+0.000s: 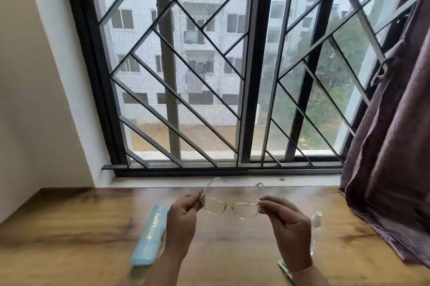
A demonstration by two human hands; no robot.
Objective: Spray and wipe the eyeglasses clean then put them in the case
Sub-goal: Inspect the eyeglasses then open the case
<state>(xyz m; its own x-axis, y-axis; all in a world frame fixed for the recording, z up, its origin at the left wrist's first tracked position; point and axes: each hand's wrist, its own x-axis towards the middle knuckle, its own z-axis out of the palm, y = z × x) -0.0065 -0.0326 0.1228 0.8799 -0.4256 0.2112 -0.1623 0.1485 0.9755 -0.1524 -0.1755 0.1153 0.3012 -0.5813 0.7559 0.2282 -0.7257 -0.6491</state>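
Clear-framed eyeglasses (230, 207) hang in the air above the wooden table (69, 227), temples unfolded and pointing away toward the window. My left hand (181, 218) pinches the frame's left corner and my right hand (288, 223) pinches its right corner. A light blue glasses case (150, 237) lies closed on the table, left of my left hand. A small clear spray bottle (316, 223) with a white cap stands right of my right hand, partly hidden behind it. A flat greyish item (284, 268) peeks out under my right wrist; I cannot tell what it is.
A barred window (209, 76) with a dark frame rises behind the table above a white sill (186, 182). A purple curtain (391, 146) hangs at the right and drapes onto the table's right edge. A white wall (35, 99) bounds the left side.
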